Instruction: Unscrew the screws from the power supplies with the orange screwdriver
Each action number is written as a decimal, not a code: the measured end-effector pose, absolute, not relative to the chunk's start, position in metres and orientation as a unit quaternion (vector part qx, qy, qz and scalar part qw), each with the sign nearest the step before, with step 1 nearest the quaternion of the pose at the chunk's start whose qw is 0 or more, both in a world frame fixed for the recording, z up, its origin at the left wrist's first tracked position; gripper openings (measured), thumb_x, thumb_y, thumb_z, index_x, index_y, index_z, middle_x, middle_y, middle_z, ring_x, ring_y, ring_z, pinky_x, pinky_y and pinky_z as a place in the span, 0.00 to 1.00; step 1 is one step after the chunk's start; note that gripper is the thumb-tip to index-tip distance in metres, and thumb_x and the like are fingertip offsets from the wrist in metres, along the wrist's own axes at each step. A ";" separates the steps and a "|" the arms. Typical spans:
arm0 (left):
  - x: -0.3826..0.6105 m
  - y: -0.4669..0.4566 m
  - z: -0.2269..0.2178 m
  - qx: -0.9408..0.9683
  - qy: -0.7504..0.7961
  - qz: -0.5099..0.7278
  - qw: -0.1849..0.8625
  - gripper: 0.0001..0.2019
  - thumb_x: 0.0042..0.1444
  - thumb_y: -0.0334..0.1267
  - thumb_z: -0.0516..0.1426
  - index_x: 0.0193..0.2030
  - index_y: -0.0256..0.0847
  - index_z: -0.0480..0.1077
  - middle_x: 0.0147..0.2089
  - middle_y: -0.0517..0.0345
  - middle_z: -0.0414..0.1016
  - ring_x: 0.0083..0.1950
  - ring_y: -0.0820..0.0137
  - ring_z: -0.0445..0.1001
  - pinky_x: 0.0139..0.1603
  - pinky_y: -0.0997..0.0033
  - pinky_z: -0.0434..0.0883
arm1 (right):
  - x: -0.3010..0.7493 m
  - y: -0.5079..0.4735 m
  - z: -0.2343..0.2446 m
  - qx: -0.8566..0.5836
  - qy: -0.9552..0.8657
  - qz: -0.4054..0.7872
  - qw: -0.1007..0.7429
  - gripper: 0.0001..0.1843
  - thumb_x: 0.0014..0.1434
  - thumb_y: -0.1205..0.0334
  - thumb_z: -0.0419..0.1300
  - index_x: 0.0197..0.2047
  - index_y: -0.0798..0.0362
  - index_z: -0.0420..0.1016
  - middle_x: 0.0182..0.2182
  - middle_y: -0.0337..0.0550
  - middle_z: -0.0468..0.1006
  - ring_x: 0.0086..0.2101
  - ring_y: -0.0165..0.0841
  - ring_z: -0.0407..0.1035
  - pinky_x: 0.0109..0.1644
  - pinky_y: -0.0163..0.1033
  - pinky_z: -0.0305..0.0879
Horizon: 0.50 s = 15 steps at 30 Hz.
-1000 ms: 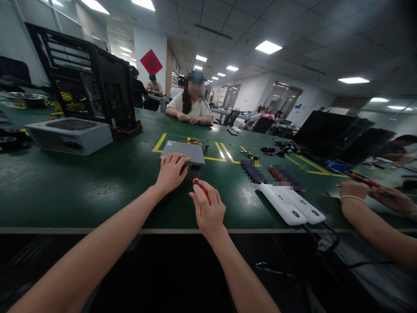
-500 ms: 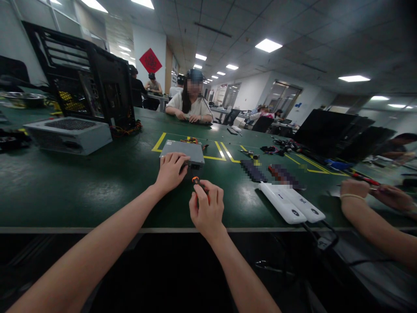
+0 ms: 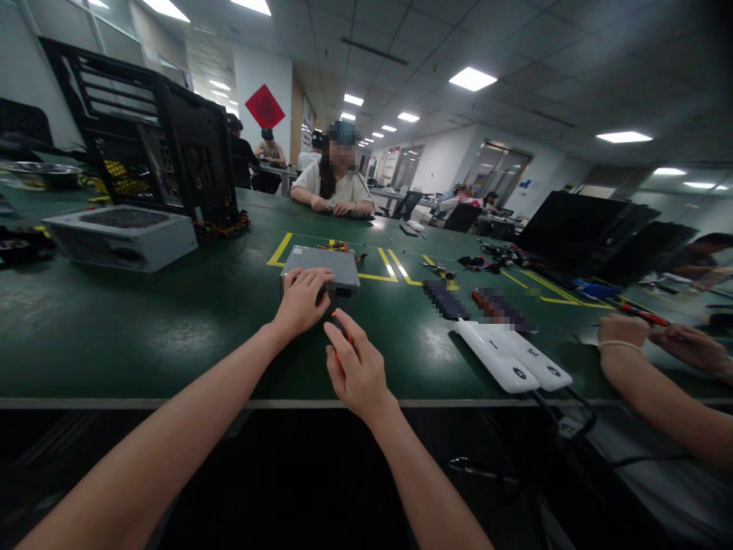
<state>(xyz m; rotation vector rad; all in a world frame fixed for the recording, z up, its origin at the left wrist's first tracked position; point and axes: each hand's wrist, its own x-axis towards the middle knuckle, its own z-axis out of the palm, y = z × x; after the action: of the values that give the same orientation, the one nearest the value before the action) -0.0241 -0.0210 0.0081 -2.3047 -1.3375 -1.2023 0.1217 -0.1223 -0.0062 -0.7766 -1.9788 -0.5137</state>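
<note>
A grey metal computer power supply [image 3: 329, 263] lies on the green table in front of me. My left hand [image 3: 303, 302] holds it, with fingers across its top and the thumb at its near side. Just nearer to me, my right hand [image 3: 358, 363] is closed around a black and orange screwdriver [image 3: 342, 327]. Only part of the handle shows between thumb and fingers; the tip cannot be made out. Loose cables [image 3: 335, 246] come out behind the power supply.
To the left stand a second power supply [image 3: 123, 233] and an open black computer case [image 3: 154, 137]. White devices [image 3: 504, 355] lie right of my hands, with pixelated objects behind. At the far right are a co-worker's hands [image 3: 624, 332]; another person [image 3: 335, 176] sits opposite.
My right hand has turned and shifted slightly left, with the screwdriver handle now lying deeper between the fingers. The left hand and the power supply have stayed in place.
</note>
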 end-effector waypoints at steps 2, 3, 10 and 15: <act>-0.025 -0.021 0.009 -0.786 -0.454 -0.406 0.106 0.16 0.53 0.31 0.49 0.48 0.44 0.65 0.55 0.56 0.69 0.57 0.65 0.64 0.61 0.58 0.49 | 0.122 -0.122 -0.007 -0.316 -0.794 -0.226 0.467 0.14 0.60 0.66 0.52 0.48 0.53 0.68 0.49 0.51 0.71 0.42 0.31 0.70 0.42 0.35 0.68; -0.025 -0.021 0.009 -0.787 -0.453 -0.406 0.105 0.16 0.53 0.31 0.49 0.48 0.44 0.65 0.55 0.56 0.69 0.57 0.65 0.64 0.61 0.58 0.49 | 0.123 -0.122 -0.007 -0.318 -0.789 -0.230 0.473 0.11 0.60 0.66 0.52 0.46 0.52 0.70 0.47 0.50 0.73 0.40 0.30 0.71 0.41 0.34 0.68; -0.026 -0.021 0.011 -0.790 -0.446 -0.407 0.102 0.15 0.53 0.32 0.50 0.48 0.44 0.65 0.54 0.56 0.70 0.56 0.66 0.65 0.61 0.58 0.48 | 0.124 -0.125 -0.006 -0.291 -0.813 -0.167 0.475 0.16 0.59 0.66 0.51 0.51 0.58 0.67 0.50 0.56 0.69 0.47 0.34 0.68 0.45 0.35 0.70; -0.027 -0.021 0.010 -0.790 -0.452 -0.401 0.103 0.15 0.53 0.31 0.50 0.48 0.43 0.65 0.55 0.55 0.69 0.57 0.65 0.64 0.61 0.58 0.49 | 0.124 -0.122 -0.007 -0.293 -0.786 -0.188 0.511 0.16 0.59 0.65 0.54 0.51 0.57 0.65 0.47 0.53 0.73 0.46 0.33 0.69 0.46 0.37 0.70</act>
<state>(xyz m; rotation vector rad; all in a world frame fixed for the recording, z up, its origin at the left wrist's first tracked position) -0.0266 -0.0213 0.0103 -2.3311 -1.3330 -1.1838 0.1240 -0.1225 -0.0075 -0.7061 -1.8917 -0.4521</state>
